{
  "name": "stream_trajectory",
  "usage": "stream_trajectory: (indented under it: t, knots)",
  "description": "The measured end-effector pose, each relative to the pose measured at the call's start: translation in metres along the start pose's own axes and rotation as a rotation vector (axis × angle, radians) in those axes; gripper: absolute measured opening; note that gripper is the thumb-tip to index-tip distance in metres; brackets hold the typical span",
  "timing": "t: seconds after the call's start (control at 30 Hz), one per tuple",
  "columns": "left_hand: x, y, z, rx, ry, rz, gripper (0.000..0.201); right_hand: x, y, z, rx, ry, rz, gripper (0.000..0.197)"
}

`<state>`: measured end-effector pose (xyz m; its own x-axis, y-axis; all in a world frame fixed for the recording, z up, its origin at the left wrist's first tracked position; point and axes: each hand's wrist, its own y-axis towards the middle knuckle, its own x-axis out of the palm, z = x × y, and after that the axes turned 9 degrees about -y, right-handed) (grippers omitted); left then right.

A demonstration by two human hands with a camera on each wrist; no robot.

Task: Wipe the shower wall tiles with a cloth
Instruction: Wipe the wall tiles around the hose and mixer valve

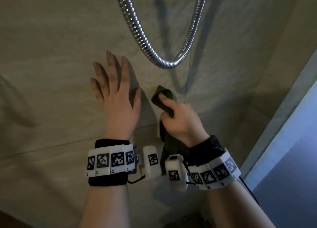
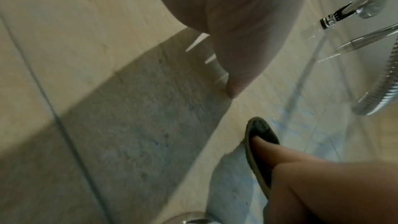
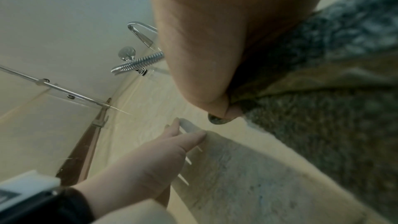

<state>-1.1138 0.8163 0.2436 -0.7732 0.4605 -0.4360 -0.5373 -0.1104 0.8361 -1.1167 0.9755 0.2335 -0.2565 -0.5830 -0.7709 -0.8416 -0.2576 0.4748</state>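
— Where does the wiping stand?

— Under way, I'd judge, though how much is done can't be read off the wall (image 1: 51, 56). The tiles look dull and dry all over, with no wet streak or clean patch to mark finished ground.

— What is each hand doing?

— The right hand (image 1: 180, 123) has its fingers curled round a dark green cloth (image 1: 161, 97), bunched so that a fold sticks out past the fingertips and meets the tile. The rest of the cloth hangs down below the wrist. The left hand (image 1: 116, 97) is spread wide, fingers straight, palm flat on the wall just beside the cloth, holding nothing. It seems to be a brace.

— Anything near them?

— A metal shower hose (image 1: 154, 51) loops down just above both hands, its lowest bend above the cloth. To the right of the right hand runs a glass panel (image 1: 291, 124).

— So what's left?

— Likely most of it: the tiles above the left fingertips, those out to its left, and the strip below both wrists. The hose would need working round.
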Motion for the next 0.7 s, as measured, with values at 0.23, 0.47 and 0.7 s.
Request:
stream_trajectory:
  t: [0.23,0.47,0.7]
  knots:
    - [0.016,-0.006,0.014,-0.080,0.056,0.055,0.070,-0.004,-0.004,0.026,-0.061,0.142,-0.059,0.059]
    - [0.031,-0.013,0.018,-0.140,0.044,0.074,0.067,-0.002,-0.009,0.049,-0.088,0.118,-0.040,0.062]
    - [0.036,-0.021,0.011,-0.124,0.089,0.081,0.066,0.017,-0.013,0.045,-0.219,-0.042,0.021,0.057]
